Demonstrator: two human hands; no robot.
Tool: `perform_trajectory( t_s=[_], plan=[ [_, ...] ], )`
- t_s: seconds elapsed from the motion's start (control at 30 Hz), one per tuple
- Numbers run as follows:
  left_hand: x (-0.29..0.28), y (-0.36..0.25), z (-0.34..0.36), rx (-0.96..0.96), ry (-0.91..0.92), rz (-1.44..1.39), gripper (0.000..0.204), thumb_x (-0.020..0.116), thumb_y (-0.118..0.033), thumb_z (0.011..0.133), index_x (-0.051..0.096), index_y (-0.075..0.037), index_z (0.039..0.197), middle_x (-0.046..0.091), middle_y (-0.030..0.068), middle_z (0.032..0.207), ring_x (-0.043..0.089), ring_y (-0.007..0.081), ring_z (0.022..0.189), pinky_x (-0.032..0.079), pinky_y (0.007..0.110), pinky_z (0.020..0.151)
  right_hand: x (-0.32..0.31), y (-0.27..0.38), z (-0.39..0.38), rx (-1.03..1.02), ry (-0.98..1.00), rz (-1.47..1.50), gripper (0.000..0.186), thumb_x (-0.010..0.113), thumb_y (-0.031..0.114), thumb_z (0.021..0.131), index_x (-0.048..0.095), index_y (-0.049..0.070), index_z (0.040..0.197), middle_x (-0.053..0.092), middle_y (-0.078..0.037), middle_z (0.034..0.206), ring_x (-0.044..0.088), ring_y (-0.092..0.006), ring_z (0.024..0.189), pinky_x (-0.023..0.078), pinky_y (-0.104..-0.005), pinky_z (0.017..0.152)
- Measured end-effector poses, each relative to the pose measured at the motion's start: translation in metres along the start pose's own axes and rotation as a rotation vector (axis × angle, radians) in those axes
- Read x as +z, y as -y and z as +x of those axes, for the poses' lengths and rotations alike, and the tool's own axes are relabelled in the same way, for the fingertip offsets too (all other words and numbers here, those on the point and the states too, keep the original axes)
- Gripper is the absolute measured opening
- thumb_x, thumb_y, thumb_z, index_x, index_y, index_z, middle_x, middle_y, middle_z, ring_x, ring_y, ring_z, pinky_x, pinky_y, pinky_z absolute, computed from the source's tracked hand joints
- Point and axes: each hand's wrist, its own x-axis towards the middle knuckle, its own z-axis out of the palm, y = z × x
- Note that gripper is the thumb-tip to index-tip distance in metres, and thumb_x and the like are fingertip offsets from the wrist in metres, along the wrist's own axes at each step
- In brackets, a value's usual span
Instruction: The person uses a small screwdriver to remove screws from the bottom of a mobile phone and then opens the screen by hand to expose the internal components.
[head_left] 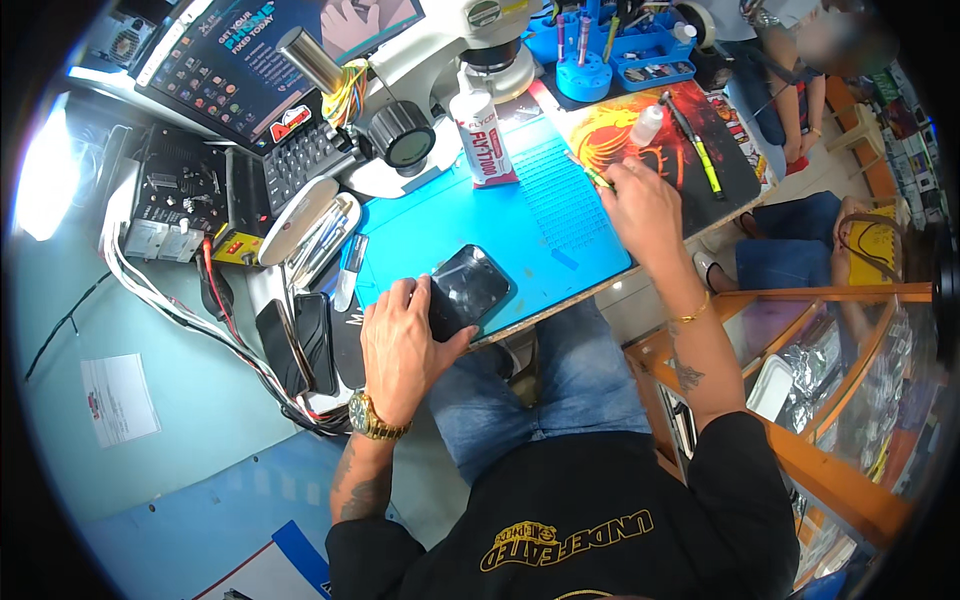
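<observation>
- While left hand grips its nearer end, dark phone lies on blue mat, just ahead and right of that hand's knuckles.
- Right hand: fingertips pinched on slender yellow-green tool.
- Just beyond right hand: small whitish bottle.
- Forward, between both hands: white-and-red tube.

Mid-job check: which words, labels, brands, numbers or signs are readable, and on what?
Wording not copied; it stands on:
White-and-red tube: large red letters, readable.
Screen: large headline, readable; icon captions too small.
Black shirt: yellow lettering, upside down, readable.
Microscope: green label, too small.
White sheet: print too small.
</observation>
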Motion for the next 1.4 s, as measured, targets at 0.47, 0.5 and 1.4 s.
perform_trajectory(
  t_s=[0.47,0.5,1.4],
  plan=[
    [-0.010,0.006,0.013,-0.065,0.142,-0.140,0.083,0.097,-0.036,0.060,0.062,-0.003,0.127,0.061,0.0139,0.114,0.060,0.0347,0.108,0.048,0.045,0.092,-0.021,0.057,-0.044,0.425,0.187,1.287,0.023,0.075,-0.004,0.090,0.071,-0.004,0.113,0.068,-0.004,0.101,0.067,-0.0089,0.087,0.056,-0.0232,0.074],
    [-0.010,0.007,0.013,-0.070,0.154,-0.149,0.084,0.097,-0.035,0.060,0.061,-0.003,0.128,0.061,0.0143,0.115,0.060,0.0354,0.108,0.048,0.045,0.093,-0.017,0.058,-0.047,0.400,0.228,1.287,0.024,0.076,-0.004,0.090,0.071,-0.004,0.113,0.068,-0.004,0.101,0.067,-0.0084,0.088,0.057,-0.0232,0.075],
    [0.004,-0.003,-0.003,-0.101,0.001,-0.088,0.079,0.095,-0.027,0.062,0.062,-0.002,0.130,0.063,0.0160,0.118,0.061,0.0359,0.112,0.047,0.046,0.094,0.057,0.119,-0.055,0.136,-0.226,1.032,0.017,0.083,-0.001,0.087,0.072,-0.001,0.099,0.073,-0.009,0.091,0.068,-0.0147,0.077,0.055,-0.0281,0.069]
  ],
)
